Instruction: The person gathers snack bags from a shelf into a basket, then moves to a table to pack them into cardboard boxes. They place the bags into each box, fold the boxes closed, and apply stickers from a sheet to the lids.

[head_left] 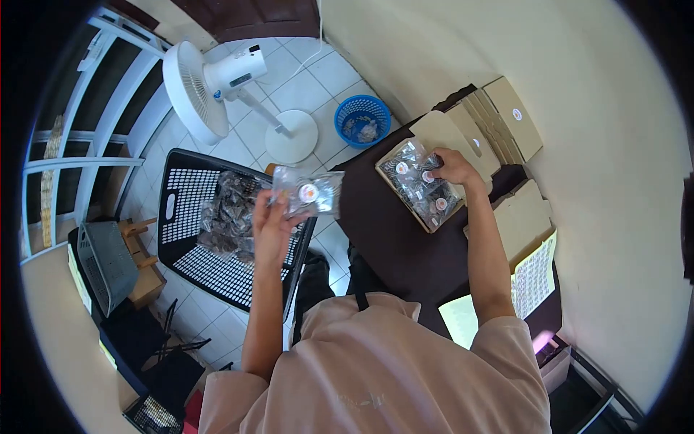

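Observation:
My left hand [271,220] is closed on clear plastic packets [322,194], the top one bearing a round white and orange sticker. It holds them above the edge of a black basket [186,189] filled with more packets of dark contents [228,217]. My right hand [457,168] reaches into an open cardboard box [431,228] on the dark table. Its fingers pinch the top of a packet with dark contents [436,160]. Several stickered packets [416,184] lie in this box beside the fingers.
Folded cardboard boxes [499,119] stand against the wall behind the table [390,253]. Printed sticker sheets [535,278] lie at its right. On the tiled floor are a white fan [195,94] and a blue bin [361,108]. A grey crate [108,264] sits at the left.

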`<action>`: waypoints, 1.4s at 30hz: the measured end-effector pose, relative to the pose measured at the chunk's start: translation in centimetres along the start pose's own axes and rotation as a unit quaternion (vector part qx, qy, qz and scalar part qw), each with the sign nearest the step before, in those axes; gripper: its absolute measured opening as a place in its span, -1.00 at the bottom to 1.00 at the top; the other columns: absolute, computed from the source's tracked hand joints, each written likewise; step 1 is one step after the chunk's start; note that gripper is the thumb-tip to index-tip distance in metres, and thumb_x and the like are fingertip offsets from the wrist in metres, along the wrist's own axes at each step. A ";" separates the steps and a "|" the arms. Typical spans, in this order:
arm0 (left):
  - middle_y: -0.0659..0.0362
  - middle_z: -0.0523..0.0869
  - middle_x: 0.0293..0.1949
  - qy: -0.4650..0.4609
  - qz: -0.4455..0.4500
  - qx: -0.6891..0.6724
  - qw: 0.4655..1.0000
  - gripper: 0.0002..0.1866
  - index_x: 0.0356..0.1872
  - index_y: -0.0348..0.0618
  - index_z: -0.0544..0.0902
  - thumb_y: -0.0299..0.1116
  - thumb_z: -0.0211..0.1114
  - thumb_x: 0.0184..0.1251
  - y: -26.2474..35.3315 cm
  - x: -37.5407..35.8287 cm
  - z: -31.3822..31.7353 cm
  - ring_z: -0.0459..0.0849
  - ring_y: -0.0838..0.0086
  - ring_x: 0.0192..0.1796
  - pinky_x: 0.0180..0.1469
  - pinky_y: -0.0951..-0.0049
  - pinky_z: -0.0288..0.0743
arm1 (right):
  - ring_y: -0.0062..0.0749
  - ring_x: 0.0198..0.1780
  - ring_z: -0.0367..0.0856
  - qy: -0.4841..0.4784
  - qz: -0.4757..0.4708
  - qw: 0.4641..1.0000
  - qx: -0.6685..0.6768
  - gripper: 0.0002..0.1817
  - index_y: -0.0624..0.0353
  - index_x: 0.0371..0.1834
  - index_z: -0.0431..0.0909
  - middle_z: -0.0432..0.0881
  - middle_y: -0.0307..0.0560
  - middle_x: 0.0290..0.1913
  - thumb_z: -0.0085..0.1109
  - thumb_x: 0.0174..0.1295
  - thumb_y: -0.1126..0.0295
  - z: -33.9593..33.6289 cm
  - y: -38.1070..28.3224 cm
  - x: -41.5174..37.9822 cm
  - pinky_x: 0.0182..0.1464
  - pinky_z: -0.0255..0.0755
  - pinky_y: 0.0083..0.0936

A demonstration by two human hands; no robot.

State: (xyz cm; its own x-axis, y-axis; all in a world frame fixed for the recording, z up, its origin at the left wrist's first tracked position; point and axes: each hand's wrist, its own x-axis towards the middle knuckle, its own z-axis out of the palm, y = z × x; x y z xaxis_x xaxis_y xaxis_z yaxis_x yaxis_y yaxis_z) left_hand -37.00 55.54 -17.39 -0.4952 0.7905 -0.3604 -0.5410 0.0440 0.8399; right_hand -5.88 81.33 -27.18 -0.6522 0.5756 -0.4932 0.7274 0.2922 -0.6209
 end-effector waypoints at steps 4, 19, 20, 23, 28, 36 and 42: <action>0.06 0.63 -0.05 -0.039 -0.014 -0.027 0.999 -0.94 -0.14 -0.12 0.43 -0.48 0.09 0.44 -1.1 0.5 2.9 0.68 0.31 -0.04 -0.04 0.15 0.67 | 0.10 0.07 0.54 0.108 0.070 0.991 -0.045 -0.36 0.23 0.12 0.45 0.59 0.26 0.00 0.45 -0.07 0.29 2.5 -1.8 -1.0 0.13 0.40 -0.14; 0.21 0.58 -0.10 -0.118 -0.101 -0.036 0.987 -0.83 -0.16 -0.11 0.39 -0.59 0.15 0.35 -7.2 -2.4 7.3 0.61 0.50 0.00 0.02 0.36 0.55 | -0.61 -0.15 0.56 0.071 -0.046 0.802 0.592 -0.61 0.23 -0.03 0.52 0.62 -0.24 -0.21 0.39 0.04 0.57 6.3 -11.6 -7.5 -0.09 0.45 -0.60; 0.20 0.59 -0.09 -0.119 -0.103 0.010 0.988 -0.81 -0.10 -0.11 0.40 -0.56 0.17 0.35 -7.3 -2.4 7.3 0.60 0.51 0.00 0.00 0.39 0.54 | -0.61 -0.16 0.56 0.057 -0.060 0.814 0.575 -0.63 0.22 -0.07 0.53 0.62 -0.25 -0.23 0.40 0.04 0.54 6.3 -10.8 -7.4 -0.10 0.45 -0.60; 0.14 0.61 -0.08 -0.108 -0.147 0.084 0.980 -0.75 0.01 -0.11 0.40 -0.47 0.20 0.37 -7.3 -1.9 6.8 0.62 0.48 -0.02 -0.06 0.43 0.53 | -0.59 -0.17 0.55 0.105 -0.039 0.869 0.483 -0.66 0.21 -0.16 0.58 0.63 -0.22 -0.25 0.45 -0.02 0.43 4.3 -8.0 -6.4 -0.15 0.43 -0.56; 0.10 0.64 -0.11 -0.114 -0.172 0.223 0.953 -0.73 0.02 -0.12 0.41 -0.37 0.22 0.39 -7.6 -1.0 5.8 0.64 0.46 -0.07 -0.11 0.48 0.53 | -0.43 -0.20 0.59 0.097 -0.012 0.951 0.294 -0.62 0.26 -0.15 0.57 0.65 -0.10 -0.25 0.43 -0.06 0.44 0.6 -3.1 -1.9 -0.10 0.45 -0.46; 0.16 0.62 -0.19 -0.096 -0.157 0.262 0.948 -0.73 -0.01 -0.13 0.42 -0.37 0.25 0.36 -8.2 -1.2 5.8 0.63 0.53 -0.16 -0.17 0.54 0.49 | -0.01 -0.10 0.64 0.128 0.001 0.990 0.059 -0.41 0.28 -0.02 0.51 0.67 0.12 -0.19 0.50 -0.19 0.37 0.7 -2.9 3.7 0.00 0.48 -0.29; 0.19 0.60 -0.24 -0.084 -0.066 0.338 0.935 -0.77 -0.10 -0.14 0.47 -0.40 0.29 0.29 -10.8 0.2 5.6 0.61 0.55 -0.23 -0.21 0.54 0.49 | 0.17 0.00 0.48 0.334 0.074 0.937 -0.079 -0.42 0.24 0.01 0.43 0.53 0.22 -0.04 0.46 -0.11 0.33 4.3 -6.7 1.2 0.05 0.40 -0.07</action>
State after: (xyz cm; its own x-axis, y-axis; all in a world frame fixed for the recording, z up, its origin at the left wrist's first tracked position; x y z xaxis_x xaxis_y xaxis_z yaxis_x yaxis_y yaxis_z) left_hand -27.47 58.67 -24.28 -0.3094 0.8335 -0.4578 -0.0078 0.4792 0.8777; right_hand -12.50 76.79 -26.22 -0.3013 0.9525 -0.0439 0.8560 0.2499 -0.4526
